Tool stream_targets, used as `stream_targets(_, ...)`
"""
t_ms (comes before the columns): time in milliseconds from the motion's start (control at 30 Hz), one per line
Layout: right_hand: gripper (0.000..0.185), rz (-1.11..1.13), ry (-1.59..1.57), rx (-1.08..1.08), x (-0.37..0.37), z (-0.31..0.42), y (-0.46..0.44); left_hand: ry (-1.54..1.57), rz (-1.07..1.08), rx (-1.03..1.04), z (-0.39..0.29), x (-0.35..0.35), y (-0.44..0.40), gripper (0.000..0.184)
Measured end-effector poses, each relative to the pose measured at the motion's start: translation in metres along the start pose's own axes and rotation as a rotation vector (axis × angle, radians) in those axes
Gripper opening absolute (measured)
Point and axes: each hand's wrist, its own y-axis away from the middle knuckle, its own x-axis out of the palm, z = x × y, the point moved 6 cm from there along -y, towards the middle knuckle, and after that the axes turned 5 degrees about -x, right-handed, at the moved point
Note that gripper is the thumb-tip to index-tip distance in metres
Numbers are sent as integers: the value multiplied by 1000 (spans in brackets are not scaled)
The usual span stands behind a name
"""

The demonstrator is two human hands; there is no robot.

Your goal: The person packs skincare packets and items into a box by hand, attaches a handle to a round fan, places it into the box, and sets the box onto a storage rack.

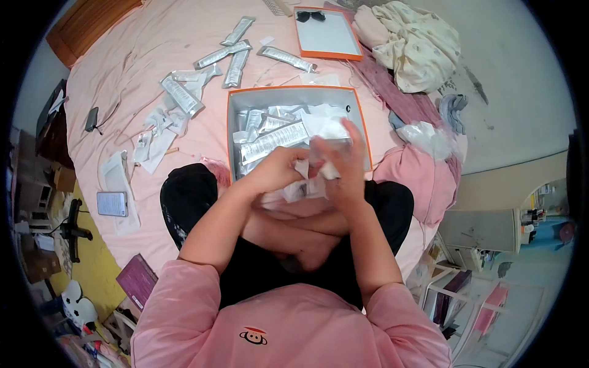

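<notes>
My left hand (281, 170) is closed in a pinch on a crumpled white and clear plastic wrapper (302, 189), just over the near edge of an orange-rimmed box. My right hand (347, 168) is beside it, its fingertips smeared by motion, gripping a white crumpled piece (330, 170) that seems part of the same wrapper. Inside the box (294, 91) lie several silver printed sachets (274, 140) and white packets. Both hands cover the box's near right part.
Several more silver sachets (181, 95) lie on the pink bedsheet (153, 55) beyond the box. An orange-edged lid (328, 34) holds dark sunglasses (310, 16). To the left are a phone (112, 204) and opened wrappers (161, 140); to the right, a clear plastic bag (427, 140) and bundled cloth (417, 46).
</notes>
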Motion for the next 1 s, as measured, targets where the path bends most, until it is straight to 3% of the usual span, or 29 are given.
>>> stream_targets(100, 29, 47, -42, 7, 16, -8, -4, -4, 45, -43, -11, -2, 5, 32)
stream_targets(167, 26, -28, -317, 272, 35, -57, 19, 93, 14, -80, -12, -8, 7, 24)
stream_targets(267, 20, -194, -754, 939, 38, -94, 48, 139, -60, -74, -6, -15, 4, 19)
stream_targets(367, 19, -56, -1098, 1184, 39, -76, 57, 302, -96, -183, 5, -15, -1, 21)
stream_targets(400, 21, 46, -929, 1018, 38, -73, 56, 344, -87, -229, 2, -13, 0, 21)
stream_targets(500, 24, 218, -811, 950, 43, -64, 60, 74, -87, -140, 11, -15, -4, 29)
stream_targets(633, 20, -149, -938, 1142, 50, -98, 68, 53, -311, -157, 14, -34, -2, 27)
stream_targets(933, 23, -46, -607, 1034, 68, -162, 99, 396, -311, -315, 18, -34, -1, 9)
stream_targets(1000, 25, -121, -501, 978, 64, -165, 101, 378, -328, -235, 24, -31, -4, 7)
